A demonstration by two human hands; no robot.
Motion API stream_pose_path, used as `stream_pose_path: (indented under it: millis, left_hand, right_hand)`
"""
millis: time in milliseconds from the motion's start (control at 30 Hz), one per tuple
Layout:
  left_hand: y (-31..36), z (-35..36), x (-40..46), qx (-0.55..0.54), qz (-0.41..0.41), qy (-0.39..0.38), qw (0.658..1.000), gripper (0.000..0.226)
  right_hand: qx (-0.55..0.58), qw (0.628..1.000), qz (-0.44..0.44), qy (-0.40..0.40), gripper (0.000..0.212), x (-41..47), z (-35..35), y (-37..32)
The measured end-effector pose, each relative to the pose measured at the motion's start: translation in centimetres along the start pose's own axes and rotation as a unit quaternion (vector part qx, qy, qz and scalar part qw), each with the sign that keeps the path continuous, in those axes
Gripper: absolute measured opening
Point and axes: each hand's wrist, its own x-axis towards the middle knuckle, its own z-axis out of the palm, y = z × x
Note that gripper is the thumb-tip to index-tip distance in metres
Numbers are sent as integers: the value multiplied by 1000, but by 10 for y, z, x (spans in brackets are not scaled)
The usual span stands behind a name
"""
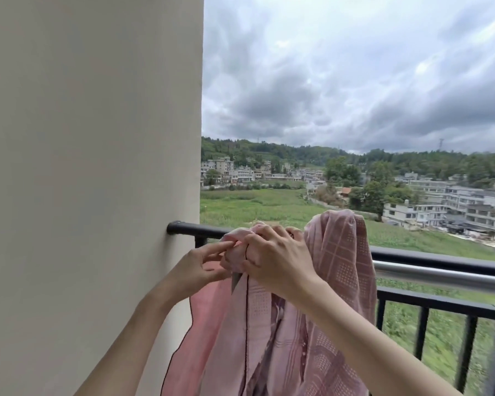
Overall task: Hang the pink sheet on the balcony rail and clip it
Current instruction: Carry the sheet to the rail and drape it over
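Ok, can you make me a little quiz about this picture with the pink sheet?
1. True or false: the pink sheet is lying flat on the floor.
2. Which hand grips the bunched cloth from above? A) left hand B) right hand
3. Fill in: the black balcony rail meets the beige ____ on the left.

Key:
1. False. It hangs over the rail.
2. B. The right hand grips the bunch; the left hand pinches its edge.
3. wall
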Motion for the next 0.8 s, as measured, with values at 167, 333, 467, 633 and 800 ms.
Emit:
stream_pose_path:
  millis: [167, 333, 467, 633, 800]
  left_hand:
    - [-8, 9, 8, 58, 71, 146, 985, 21]
    - [2, 4, 26, 43, 55, 184, 980, 34]
    - [18, 16, 48, 72, 77, 203, 973, 13]
    - [44, 38, 64, 70, 62, 64, 994, 13]
    - [41, 40, 61, 90, 60, -59, 992, 31]
  right_hand:
    - [6, 998, 17, 66, 29, -9, 9, 12]
    - [12, 997, 33, 69, 48, -12, 5, 11]
    - [27, 996, 60, 54, 66, -21, -4, 24]
    - [12, 992, 88, 88, 45, -34, -5, 43]
    - [-12, 990, 75, 121, 45, -44, 1, 52]
